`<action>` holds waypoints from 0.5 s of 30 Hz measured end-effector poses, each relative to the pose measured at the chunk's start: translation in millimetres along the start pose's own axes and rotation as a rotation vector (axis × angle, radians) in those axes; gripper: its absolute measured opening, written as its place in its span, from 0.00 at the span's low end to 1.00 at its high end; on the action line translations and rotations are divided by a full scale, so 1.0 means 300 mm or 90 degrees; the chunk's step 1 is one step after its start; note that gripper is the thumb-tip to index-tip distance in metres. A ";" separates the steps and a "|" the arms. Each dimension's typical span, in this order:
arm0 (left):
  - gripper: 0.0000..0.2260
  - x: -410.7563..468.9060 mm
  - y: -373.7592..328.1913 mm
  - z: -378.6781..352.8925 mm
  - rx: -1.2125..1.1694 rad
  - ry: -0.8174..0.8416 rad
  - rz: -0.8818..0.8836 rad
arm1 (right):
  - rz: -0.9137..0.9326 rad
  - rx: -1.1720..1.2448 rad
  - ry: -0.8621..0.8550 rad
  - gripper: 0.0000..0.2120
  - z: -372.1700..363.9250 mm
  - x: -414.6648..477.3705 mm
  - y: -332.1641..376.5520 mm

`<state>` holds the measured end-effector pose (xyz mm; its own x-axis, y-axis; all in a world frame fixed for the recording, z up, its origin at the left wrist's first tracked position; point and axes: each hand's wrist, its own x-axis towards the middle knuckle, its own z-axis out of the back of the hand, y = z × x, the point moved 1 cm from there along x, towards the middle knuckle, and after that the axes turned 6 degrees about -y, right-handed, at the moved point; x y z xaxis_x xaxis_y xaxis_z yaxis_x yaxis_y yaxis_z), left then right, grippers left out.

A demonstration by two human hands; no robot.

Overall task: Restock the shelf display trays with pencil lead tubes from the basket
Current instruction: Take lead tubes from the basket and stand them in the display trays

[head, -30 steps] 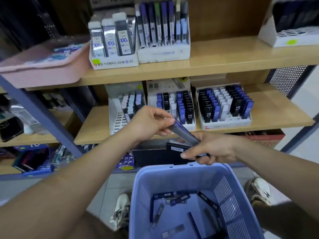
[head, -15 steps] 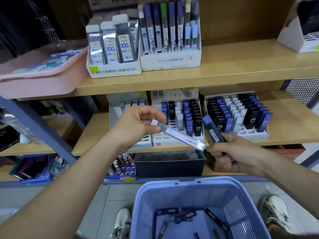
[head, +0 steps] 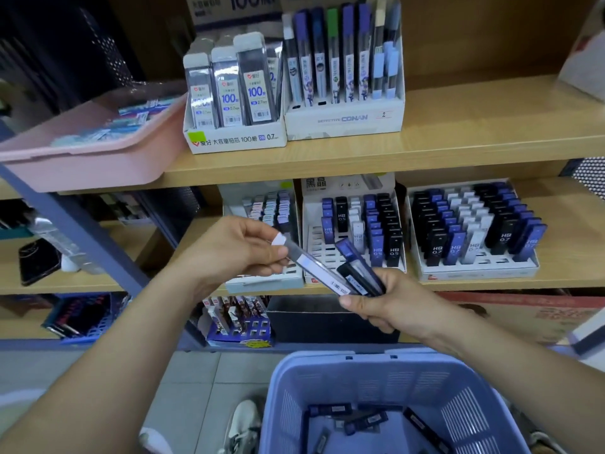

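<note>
My left hand pinches the white-capped end of a clear pencil lead tube that slants down to the right. My right hand grips a small bunch of tubes, a blue one and a black one showing above the fingers. Both hands hover in front of the middle shelf, before the left white tray and the half-filled centre tray. A fuller tray stands to the right. The blue basket below holds several more tubes.
The upper shelf carries two boxes of long lead packs and a pink bin at the left. A dark box sits under the middle shelf. My shoes stand on the tiled floor beside the basket.
My left hand has pulled the clear tube free of the bunch and lifted it. The right hand rose with its tubes. The view has moved closer to the shelf.
</note>
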<state>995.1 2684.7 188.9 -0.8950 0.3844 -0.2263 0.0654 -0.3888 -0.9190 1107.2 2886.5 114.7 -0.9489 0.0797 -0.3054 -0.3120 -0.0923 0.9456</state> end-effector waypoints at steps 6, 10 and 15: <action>0.03 -0.032 0.040 0.108 0.097 -0.039 -0.041 | -0.016 0.001 0.055 0.04 -0.117 0.049 -0.010; 0.02 -0.009 0.080 0.245 0.237 -0.229 -0.093 | -0.067 0.020 0.026 0.07 -0.142 0.095 -0.014; 0.04 0.076 0.137 0.295 0.404 -0.403 -0.180 | -0.126 0.122 -0.022 0.05 -0.135 0.137 -0.019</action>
<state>938.4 2603.2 174.5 -0.9267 0.0801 0.3671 -0.2769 -0.8058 -0.5234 1068.1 2850.1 92.2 -0.8675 0.1115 -0.4848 -0.4730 0.1170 0.8733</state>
